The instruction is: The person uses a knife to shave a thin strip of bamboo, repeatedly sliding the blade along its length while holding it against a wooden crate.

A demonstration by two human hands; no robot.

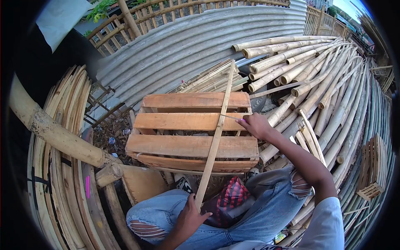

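A long, flat bamboo strip (214,146) leans across an upturned wooden crate (171,121), running from my lap up past the crate's far edge. My left hand (189,217) grips the strip's lower end near my knees, thumb stretched to the side. Over the crate's right edge, my right hand (256,126) is closed around a knife with a bit of pink at its handle. The thin knife blade (229,117) points left and meets the strip about midway along its upper half. Most of the handle is hidden inside my fingers.
Bamboo poles (308,77) are heaped on the right, with a small slatted crate (372,166) on them. Split bamboo (62,166) stands at left beside a thick bamboo pole (62,129). Corrugated metal sheeting (200,41) closes off the back. A red-and-black patterned cloth (231,196) lies between my legs.
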